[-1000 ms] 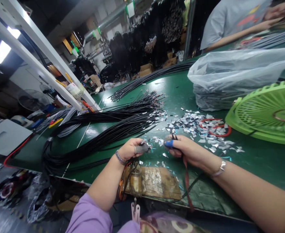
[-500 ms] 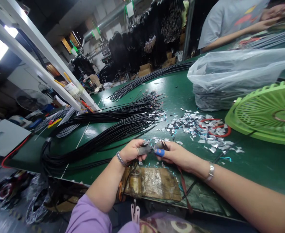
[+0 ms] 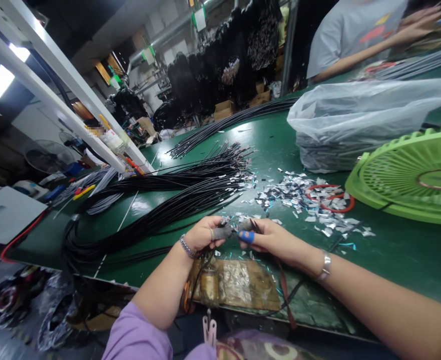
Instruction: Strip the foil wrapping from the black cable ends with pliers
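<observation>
My left hand (image 3: 209, 231) is closed in a pinch, with grey wrapping on its fingers. Thin black cable (image 3: 150, 253) runs from the left behind that wrist toward the pinch; its end is too small to make out. Just to the right, my right hand (image 3: 261, 234) is closed, with a blue wrap on one finger. A dark tool with two pointed tips (image 3: 255, 226) sticks up from its grip. The fingertips of both hands nearly meet above a taped brown board (image 3: 246, 285). Beyond them, bundled black cables (image 3: 175, 202) lie with stripped ends pointing right.
Silvery foil scraps (image 3: 291, 192) and a red ring (image 3: 340, 207) lie on the green table (image 3: 404, 255). A green fan (image 3: 404, 175) and a clear plastic bag (image 3: 329, 115) stand at the right. Another person's arm (image 3: 355, 57) is behind. White posts (image 3: 66, 95) rise at left.
The view has shifted very slightly. My hands keep almost the same pose, fingertips close together. The other person's hands have moved a little.
</observation>
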Available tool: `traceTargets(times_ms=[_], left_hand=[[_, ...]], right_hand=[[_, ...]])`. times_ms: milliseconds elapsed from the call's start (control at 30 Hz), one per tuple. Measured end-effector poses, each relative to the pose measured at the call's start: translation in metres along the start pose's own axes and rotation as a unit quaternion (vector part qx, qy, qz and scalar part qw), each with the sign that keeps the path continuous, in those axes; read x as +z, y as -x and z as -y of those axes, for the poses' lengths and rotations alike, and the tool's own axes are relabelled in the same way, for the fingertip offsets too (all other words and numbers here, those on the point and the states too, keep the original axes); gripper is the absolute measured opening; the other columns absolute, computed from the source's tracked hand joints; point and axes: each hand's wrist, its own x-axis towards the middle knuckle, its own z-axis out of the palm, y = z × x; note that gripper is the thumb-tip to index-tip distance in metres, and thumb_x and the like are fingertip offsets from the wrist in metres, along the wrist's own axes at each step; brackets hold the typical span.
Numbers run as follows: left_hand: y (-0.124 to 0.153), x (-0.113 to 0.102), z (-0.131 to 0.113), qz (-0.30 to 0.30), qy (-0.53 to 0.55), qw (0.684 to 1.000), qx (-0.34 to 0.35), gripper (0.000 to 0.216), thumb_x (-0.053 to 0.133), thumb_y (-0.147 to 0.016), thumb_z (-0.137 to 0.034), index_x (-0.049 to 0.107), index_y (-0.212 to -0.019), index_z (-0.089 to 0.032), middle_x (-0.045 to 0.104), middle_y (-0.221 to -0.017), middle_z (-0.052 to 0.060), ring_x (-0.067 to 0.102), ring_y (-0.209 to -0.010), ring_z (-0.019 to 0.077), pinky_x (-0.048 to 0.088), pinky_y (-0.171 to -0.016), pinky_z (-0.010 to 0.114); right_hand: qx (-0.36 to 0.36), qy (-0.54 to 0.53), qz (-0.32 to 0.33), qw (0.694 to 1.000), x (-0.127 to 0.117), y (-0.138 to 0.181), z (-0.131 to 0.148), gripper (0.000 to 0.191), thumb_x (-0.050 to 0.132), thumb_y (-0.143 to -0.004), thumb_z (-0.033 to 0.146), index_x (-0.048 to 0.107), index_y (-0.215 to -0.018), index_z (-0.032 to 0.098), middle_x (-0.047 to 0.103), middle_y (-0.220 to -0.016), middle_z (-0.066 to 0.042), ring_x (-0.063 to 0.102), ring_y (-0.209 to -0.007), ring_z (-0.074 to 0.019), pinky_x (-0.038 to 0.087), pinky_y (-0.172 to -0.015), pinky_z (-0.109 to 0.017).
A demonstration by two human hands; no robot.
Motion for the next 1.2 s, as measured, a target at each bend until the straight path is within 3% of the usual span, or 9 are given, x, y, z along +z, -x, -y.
traceTargets(times_ms=[200,367,500,633,833,967,1200], left_hand=[[0.000,0.000,-0.001,0.015,0.000,1.000,-0.015,0.048,0.069,-0.060,-0.058,0.052,-0.071,-0.014,0.044,-0.041,-0.007,0.028,-0.030,0.0018,0.017,-0.032,0.017],[0.000,-0.002,0.003,0.052,-0.017,0.998,-0.028,0.048,0.071,-0.058,-0.056,0.053,-0.070,-0.014,0.045,-0.042,-0.007,0.031,-0.031,0.0021,0.020,-0.032,0.017],[-0.001,-0.003,0.005,0.048,-0.011,0.999,-0.016,0.045,0.070,-0.062,-0.055,0.052,-0.071,-0.014,0.045,-0.042,-0.007,0.030,-0.031,0.0019,0.019,-0.032,0.017],[-0.001,-0.001,0.001,0.012,-0.002,1.000,-0.017,0.048,0.070,-0.060,-0.058,0.051,-0.070,-0.015,0.044,-0.041,-0.008,0.029,-0.030,0.0015,0.018,-0.032,0.017],[-0.002,0.001,-0.002,-0.013,-0.002,1.000,-0.015,0.052,0.070,-0.056,-0.062,0.051,-0.070,-0.015,0.045,-0.041,-0.008,0.030,-0.030,0.0019,0.018,-0.031,0.017],[-0.001,0.002,-0.003,-0.012,-0.009,1.000,-0.025,0.055,0.070,-0.054,-0.064,0.051,-0.069,-0.015,0.045,-0.041,-0.008,0.030,-0.029,0.0019,0.017,-0.031,0.017],[0.000,0.000,-0.002,0.020,0.020,0.999,-0.035,0.052,0.071,-0.055,-0.060,0.052,-0.070,-0.014,0.046,-0.039,-0.008,0.029,-0.028,0.0018,0.014,-0.031,0.018]], right_hand=[[-0.028,0.029,-0.030,0.999,-0.004,0.000,0.002,0.040,0.066,-0.067,0.055,0.053,-0.066,0.017,0.050,-0.056,0.004,0.037,-0.050,-0.0083,0.029,-0.047,-0.023],[-0.035,0.023,-0.001,0.999,-0.005,-0.001,0.002,0.040,0.063,-0.070,0.057,0.053,-0.068,0.018,0.052,-0.057,0.004,0.037,-0.048,-0.0080,0.029,-0.046,-0.023],[-0.060,0.105,-0.041,0.992,0.001,-0.003,-0.005,0.036,0.056,-0.077,0.053,0.052,-0.067,0.019,0.052,-0.056,0.003,0.040,-0.050,-0.0099,0.033,-0.049,-0.024],[-0.105,0.239,-0.075,0.962,0.005,-0.003,-0.011,0.025,0.053,-0.080,0.038,0.052,-0.065,0.019,0.055,-0.058,0.001,0.044,-0.055,-0.0135,0.035,-0.053,-0.026],[-0.172,0.312,-0.128,0.926,0.002,0.002,-0.007,0.006,0.054,-0.077,0.025,0.054,-0.074,0.020,0.058,-0.065,-0.001,0.050,-0.059,-0.0158,0.038,-0.056,-0.027],[-0.212,0.371,-0.147,0.892,0.002,0.002,-0.007,0.010,0.050,-0.077,0.017,0.051,-0.068,0.021,0.057,-0.063,-0.001,0.050,-0.058,-0.0161,0.039,-0.054,-0.026],[-0.303,0.469,-0.111,0.822,-0.008,0.006,-0.008,0.029,0.043,-0.066,0.001,0.059,-0.082,0.019,0.065,-0.075,-0.007,0.057,-0.067,-0.0185,0.042,-0.061,-0.028]])
